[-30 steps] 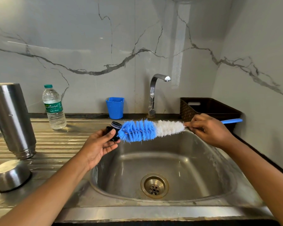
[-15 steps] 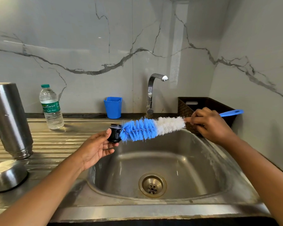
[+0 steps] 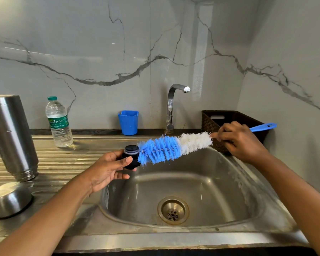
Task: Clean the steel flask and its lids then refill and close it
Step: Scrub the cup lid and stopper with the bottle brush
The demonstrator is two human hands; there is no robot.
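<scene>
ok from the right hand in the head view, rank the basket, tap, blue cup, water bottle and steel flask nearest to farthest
1. Dark woven basket, just behind the right hand.
2. Tap, at the sink's back edge.
3. Blue cup, by the wall left of the tap.
4. Water bottle, on the drainboard further left.
5. Steel flask, at the far left.

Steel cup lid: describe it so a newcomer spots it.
Find the ribbed drainboard left of the basin. At its near-left corner, in front of the tall steel flask, lies the steel cup lid. Unlike the flask, it is squat and domed.
</scene>
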